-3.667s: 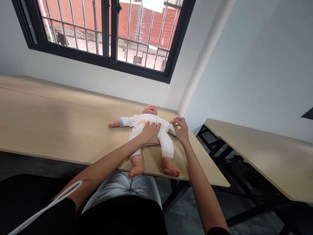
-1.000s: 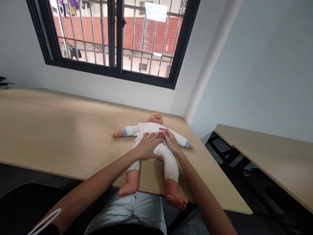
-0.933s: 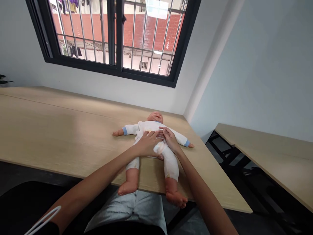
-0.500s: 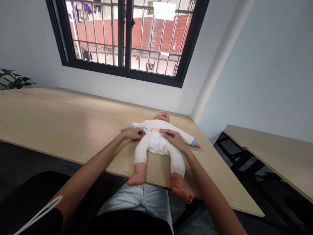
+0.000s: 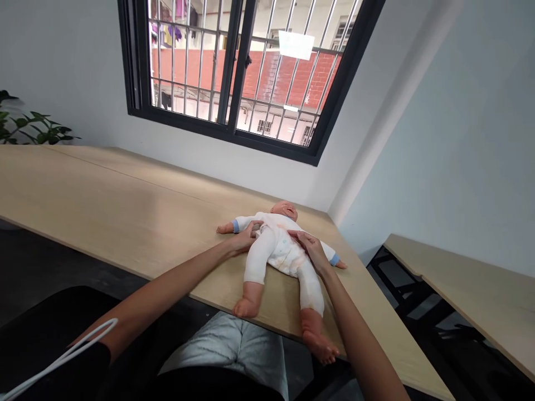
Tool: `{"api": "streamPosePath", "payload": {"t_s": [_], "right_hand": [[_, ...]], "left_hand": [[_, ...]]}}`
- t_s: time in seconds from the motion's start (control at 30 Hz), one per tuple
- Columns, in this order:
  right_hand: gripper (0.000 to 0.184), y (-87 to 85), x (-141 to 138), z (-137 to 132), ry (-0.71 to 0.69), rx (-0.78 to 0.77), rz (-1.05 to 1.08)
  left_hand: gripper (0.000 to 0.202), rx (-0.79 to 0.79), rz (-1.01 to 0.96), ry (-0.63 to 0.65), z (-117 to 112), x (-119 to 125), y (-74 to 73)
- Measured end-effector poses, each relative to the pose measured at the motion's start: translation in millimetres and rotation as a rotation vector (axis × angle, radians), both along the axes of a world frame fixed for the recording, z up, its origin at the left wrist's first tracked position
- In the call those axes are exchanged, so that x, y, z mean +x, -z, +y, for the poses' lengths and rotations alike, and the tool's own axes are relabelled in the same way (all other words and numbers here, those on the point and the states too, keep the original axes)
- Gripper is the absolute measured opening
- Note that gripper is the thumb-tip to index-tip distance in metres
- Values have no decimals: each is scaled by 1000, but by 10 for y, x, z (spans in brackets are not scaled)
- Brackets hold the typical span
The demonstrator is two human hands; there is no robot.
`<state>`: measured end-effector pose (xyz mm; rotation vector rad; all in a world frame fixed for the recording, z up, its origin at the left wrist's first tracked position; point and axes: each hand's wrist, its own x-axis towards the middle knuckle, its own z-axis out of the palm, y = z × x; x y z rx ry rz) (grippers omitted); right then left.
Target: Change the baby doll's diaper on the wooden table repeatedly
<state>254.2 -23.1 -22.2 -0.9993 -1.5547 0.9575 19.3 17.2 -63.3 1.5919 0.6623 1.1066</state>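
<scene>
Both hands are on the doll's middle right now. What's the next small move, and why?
I'd probably slide the white-suited baby doll back from the near edge of the pale wooden table, using your left hand and right hand. Its bare feet sit very close to that edge.

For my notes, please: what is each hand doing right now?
Left hand: half closed on the baby doll's white suit; cannot tell if it grips.
Right hand: open, lying flat on the suit, holding nothing.
</scene>
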Motion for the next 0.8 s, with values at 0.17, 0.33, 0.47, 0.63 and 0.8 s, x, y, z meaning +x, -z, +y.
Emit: {"api": "streamPosePath", "payload": {"t_s": [0.17,0.33,0.47,0.63,0.8], "right_hand": [[46,-46,-34,-47,-19,-56,36],[46,-66,-57,-68,15,-22,-39],[43,-26,-30,-33,-10,44,-141],[45,-19,-46,-27,15,79,-179],[46,-44,-78,-49,28,83,-183]], "left_hand": [[80,-309,-381,104,15,27,-16],[66,-314,-431,-18,65,-76,-102],[45,-232,-387,-161,127,-204,-194],[34,-16,-135,-446,217,-332,-246],[26,143,286,-550,248,-451,-217]]}}
